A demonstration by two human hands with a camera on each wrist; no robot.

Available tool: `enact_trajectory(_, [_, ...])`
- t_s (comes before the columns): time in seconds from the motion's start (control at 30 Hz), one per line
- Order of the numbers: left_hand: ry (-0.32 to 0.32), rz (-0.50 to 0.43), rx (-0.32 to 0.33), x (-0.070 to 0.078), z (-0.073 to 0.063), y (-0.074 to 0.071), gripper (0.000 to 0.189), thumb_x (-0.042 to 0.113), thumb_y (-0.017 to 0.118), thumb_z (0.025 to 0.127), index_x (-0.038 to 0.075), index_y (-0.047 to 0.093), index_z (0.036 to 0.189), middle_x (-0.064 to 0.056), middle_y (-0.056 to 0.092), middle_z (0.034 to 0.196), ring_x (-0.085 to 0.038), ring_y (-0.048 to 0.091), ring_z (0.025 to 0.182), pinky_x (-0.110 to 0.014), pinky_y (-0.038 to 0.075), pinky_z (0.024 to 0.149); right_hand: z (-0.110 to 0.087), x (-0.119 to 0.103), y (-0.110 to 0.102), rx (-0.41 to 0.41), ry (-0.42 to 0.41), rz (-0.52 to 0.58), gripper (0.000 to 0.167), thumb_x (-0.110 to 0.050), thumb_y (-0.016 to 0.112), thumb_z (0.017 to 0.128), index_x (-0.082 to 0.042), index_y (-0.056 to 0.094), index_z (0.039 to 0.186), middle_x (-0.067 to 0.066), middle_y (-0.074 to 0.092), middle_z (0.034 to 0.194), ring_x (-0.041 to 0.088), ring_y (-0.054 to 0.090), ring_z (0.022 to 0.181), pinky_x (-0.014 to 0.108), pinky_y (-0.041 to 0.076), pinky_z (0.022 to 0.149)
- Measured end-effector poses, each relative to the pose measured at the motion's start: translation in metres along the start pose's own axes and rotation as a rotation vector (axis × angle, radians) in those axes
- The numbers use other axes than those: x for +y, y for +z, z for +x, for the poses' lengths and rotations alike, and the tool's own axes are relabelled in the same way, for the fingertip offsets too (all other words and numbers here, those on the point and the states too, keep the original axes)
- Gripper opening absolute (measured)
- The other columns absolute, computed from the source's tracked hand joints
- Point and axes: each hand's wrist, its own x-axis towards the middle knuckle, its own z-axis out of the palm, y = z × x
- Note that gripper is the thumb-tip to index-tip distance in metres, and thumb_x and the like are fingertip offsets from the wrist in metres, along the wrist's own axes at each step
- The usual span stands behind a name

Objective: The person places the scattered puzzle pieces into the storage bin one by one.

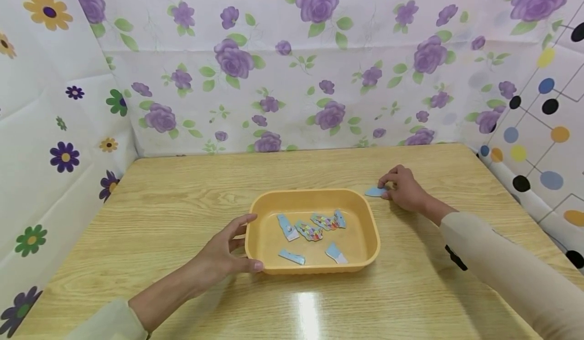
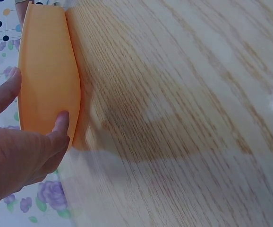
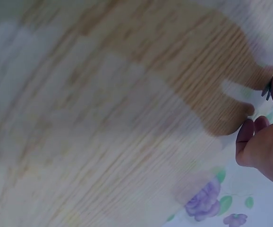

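A yellow-orange plastic tub (image 1: 315, 270) stands on the wooden table with several cut cardboard picture pieces inside. Light blue covers some of them, like the blue piece (image 1: 286, 227); others, such as the multicoloured piece (image 1: 308, 231), carry a bright scaly pattern. My left hand (image 1: 228, 251) grips the tub's left end, thumb low at the front corner and fingers along the side wall; the left wrist view shows these fingers against the tub's outer wall (image 2: 46, 61). Beyond the tub's back right corner, my right hand (image 1: 403, 189) pinches a light blue picture piece (image 1: 374, 192) close over the table.
Bare wooden tabletop (image 1: 191, 193) surrounds the tub. A purple-flowered sheet (image 1: 283, 76) hangs behind the table's back edge. Patterned sheets also close off the left side (image 1: 86, 122) and the right side (image 1: 538, 147).
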Motion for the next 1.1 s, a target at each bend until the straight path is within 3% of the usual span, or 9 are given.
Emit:
enact_trajectory(0.43, [0.001,0.004,0.004,0.001,0.0,0.001,0.098,0.014,0.085,0.073,0.021,0.025,0.151,-0.018,0.028,0.15,-0.042,0.034,0.134,-0.046,0.051,0.094,0.003,0.0,-0.011,0.014,0.057,0.0,0.011,0.003,0.066,0.088,0.005,0.064,0.099,0.024,0.042,0.109,0.035,0.038,0.095,0.046,0.039,0.079])
enact_trajectory(0.67, [0.011,-0.004,0.0,0.001,0.0,0.001,0.099,0.014,0.085,0.073,0.02,0.025,0.151,-0.018,0.028,0.15,-0.042,0.034,0.134,-0.044,0.052,0.093,0.0,-0.002,-0.018,0.024,0.084,0.059,0.013,0.002,0.061,0.091,0.006,0.064,0.103,0.026,0.039,0.114,0.039,0.038,0.104,0.052,0.041,0.085])
enact_trajectory(1.1, [-0.005,-0.001,0.017,0.0,0.0,0.001,0.099,0.013,0.086,0.072,0.021,0.026,0.15,-0.018,0.028,0.15,-0.042,0.034,0.134,-0.044,0.052,0.092,-0.006,-0.01,-0.026,0.039,0.001,0.078,0.01,0.002,0.064,0.09,0.006,0.064,0.1,0.024,0.044,0.115,0.037,0.039,0.107,0.052,0.039,0.092])
